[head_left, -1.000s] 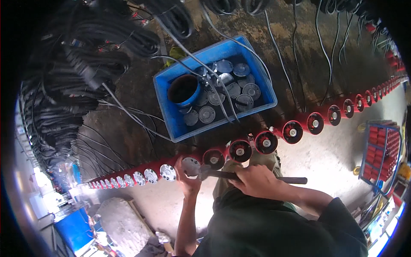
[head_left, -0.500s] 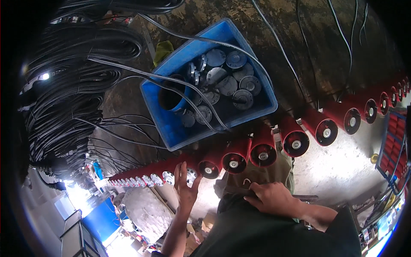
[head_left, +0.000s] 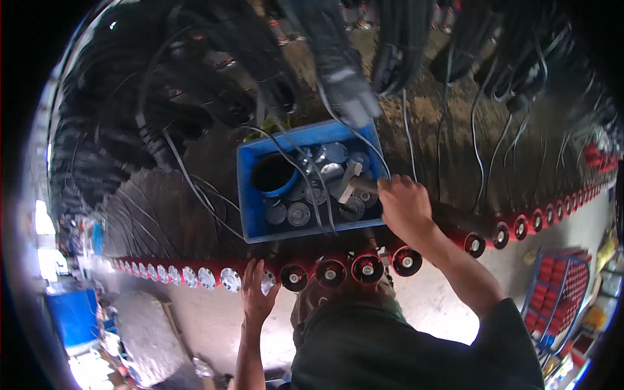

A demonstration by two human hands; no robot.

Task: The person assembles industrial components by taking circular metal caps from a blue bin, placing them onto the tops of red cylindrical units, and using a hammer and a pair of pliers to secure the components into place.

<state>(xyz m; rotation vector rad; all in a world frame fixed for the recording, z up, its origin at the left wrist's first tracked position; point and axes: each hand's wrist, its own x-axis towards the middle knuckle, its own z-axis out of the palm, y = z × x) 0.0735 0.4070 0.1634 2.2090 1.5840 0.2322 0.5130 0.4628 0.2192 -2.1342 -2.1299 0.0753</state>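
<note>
Silver metal made the round cap (head_left: pixel 268 281) at the lower centre of the frame, which sat at the end of one in the row of red tubes (head_left: pixel 330 274). From my distant post I saw the left hand (head_left: pixel 258 301) half spread around it; I could not tell how firmly it pressed. The right hand (head_left: pixel 406 208) was gripping a hammer (head_left: pixel 351 182), whose pale head hung over the blue bin (head_left: pixel 244 201) with loose metal discs (head_left: pixel 299 214). I judged the hammer stiff and heavy at its head, so best held low on the handle. The cap seemed hard, smooth, perhaps slippery, better taken by its rim.
</note>
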